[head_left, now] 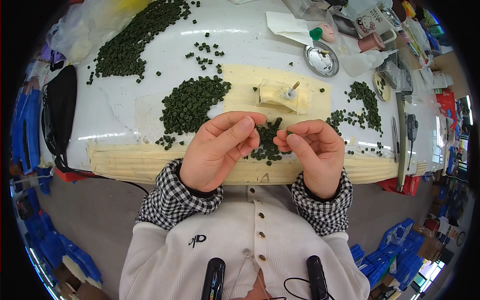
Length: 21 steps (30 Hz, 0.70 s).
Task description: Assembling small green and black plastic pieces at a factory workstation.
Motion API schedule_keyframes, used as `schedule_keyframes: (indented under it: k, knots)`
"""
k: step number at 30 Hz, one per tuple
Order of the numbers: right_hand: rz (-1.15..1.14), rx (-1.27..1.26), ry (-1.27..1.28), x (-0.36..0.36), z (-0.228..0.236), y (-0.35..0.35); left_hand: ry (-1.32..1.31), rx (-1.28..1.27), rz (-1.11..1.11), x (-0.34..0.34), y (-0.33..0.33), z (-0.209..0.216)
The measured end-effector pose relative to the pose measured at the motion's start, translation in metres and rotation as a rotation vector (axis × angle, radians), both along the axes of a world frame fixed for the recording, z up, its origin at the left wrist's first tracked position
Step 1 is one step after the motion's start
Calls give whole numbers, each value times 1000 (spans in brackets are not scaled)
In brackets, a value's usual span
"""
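Note:
My left hand (220,147) hovers over the near edge of a white table (250,35), fingers curled, thumb and forefinger close together; whether it holds a piece I cannot tell. My right hand (312,150) pinches one small dark green piece (289,132) at its fingertips. Between and under both hands lies a little pile of green pieces (266,142). A bigger heap of green pieces (192,102) sits just beyond my left hand. A small yellowish taped fixture (280,95) with a white peg stands on a cream mat beyond the hands.
A large spread of green pieces (135,40) lies far left, another scatter of pieces (362,107) at right. A round metal lid (321,59), a mug (375,22), plastic bags and tools crowd the far right. A black bag (60,110) hangs at the left edge. Blue crates line the floor.

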State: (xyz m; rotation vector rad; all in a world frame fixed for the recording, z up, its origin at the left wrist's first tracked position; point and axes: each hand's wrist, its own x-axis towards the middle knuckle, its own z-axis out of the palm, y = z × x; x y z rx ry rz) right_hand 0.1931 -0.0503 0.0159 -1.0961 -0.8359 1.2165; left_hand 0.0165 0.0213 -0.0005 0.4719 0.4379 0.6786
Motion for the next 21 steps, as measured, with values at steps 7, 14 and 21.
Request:
schedule_keyframes:
  k: [7, 14, 21]
  knots:
    - [27, 6, 10, -3, 1, -1, 49, 4, 17, 1, -1, -3]
    - [38, 33, 22, -4, 0, -2, 53, 24, 32, 2, -2, -4]
    - [47, 40, 10, -8, 1, -1, 24, 45, 25, 0, -3, -7]
